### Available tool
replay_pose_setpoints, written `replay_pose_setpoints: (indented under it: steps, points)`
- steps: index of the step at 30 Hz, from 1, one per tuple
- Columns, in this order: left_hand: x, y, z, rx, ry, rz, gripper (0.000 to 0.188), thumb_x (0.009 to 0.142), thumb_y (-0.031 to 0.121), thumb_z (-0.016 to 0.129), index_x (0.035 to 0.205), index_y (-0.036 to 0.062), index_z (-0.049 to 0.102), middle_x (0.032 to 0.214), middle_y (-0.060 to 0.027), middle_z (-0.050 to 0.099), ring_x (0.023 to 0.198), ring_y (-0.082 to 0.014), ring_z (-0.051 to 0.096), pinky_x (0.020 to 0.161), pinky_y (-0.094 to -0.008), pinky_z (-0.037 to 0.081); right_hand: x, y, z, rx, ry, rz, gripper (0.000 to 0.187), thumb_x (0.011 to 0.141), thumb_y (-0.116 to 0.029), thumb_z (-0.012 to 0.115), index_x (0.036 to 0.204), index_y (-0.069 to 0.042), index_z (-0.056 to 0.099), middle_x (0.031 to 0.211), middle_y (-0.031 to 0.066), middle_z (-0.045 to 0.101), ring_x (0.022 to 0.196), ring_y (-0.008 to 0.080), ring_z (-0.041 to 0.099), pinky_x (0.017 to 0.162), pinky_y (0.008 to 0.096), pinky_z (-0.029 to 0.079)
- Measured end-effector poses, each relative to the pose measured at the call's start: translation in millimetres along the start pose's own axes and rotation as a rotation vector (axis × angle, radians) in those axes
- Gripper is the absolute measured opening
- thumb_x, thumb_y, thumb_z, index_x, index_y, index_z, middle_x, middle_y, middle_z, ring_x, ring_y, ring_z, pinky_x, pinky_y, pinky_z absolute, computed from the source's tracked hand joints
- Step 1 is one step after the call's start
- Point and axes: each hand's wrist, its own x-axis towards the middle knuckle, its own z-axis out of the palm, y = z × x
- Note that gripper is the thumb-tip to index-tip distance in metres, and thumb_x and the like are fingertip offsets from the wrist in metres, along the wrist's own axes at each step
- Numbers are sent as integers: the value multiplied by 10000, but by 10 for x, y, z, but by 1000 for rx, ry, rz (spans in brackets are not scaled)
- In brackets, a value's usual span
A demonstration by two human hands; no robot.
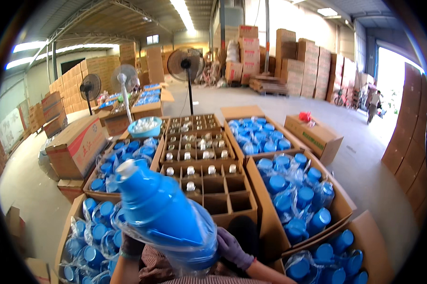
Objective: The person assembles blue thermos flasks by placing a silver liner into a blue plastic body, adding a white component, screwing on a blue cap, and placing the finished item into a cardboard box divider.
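A blue thermos flask with a white top leans to the left in front of me, a clear plastic bag round its lower part. My left hand, in a dark glove, holds its left side; most of those fingers are hidden behind it. On the right side my right hand, in a grey-purple glove, grips the flask through the bag, its fingertips partly out of sight. Just beyond stands a divided carton; some of its cells hold glass bottles with whitish caps.
Open cartons of bagged blue flasks stand at left and right. A light-blue basin sits on the far cartons, near standing fans. A closed carton lies right; stacked boxes line the back. A person is far right.
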Motion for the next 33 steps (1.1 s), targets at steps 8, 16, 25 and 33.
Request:
replay_pose_setpoints:
  steps: [8, 16, 25, 33]
  points:
    - [349, -752, -268, 2347, -201, 100, 544, 891, 216, 813, 1330, -23, 599, 1261, -97, 694, 1098, -207, 675, 941, -342, 574, -95, -162, -175, 1353, 101, 740, 376, 1035, -61, 512, 1392, 49, 551, 1420, 195, 594, 1277, 296, 604, 1117, 401, 465]
    - [638, -1759, -528, 2663, -510, -108, 631, 799, 292, 874, 1300, -13, 643, 1275, -119, 697, 1144, -217, 666, 1040, -377, 516, -181, -394, -983, 1184, 13, 692, 406, 1034, -45, 505, 1430, 47, 515, 1420, 189, 590, 1301, 286, 585, 1129, 374, 455]
    - [368, -246, -540, 2396, -169, -316, 838, 758, 206, 928, 1466, 28, 517, 1431, -139, 603, 1289, -232, 599, 1122, -407, 477, -510, -564, -1477, 1331, 138, 639, 494, 1007, -51, 556, 1479, 57, 460, 1430, 191, 568, 1352, 263, 544, 1131, 344, 456]
    - [20, -1541, -555, 2677, -215, -260, 821, 697, 253, 965, 1395, 29, 596, 1349, -118, 650, 1216, -207, 632, 1061, -401, 518, -177, -1304, -1464, 7, -25, 621, 1143, 697, -569, 907, 1514, 10, 356, 1448, 271, 480, 1414, 369, 451, 1174, 465, 383]
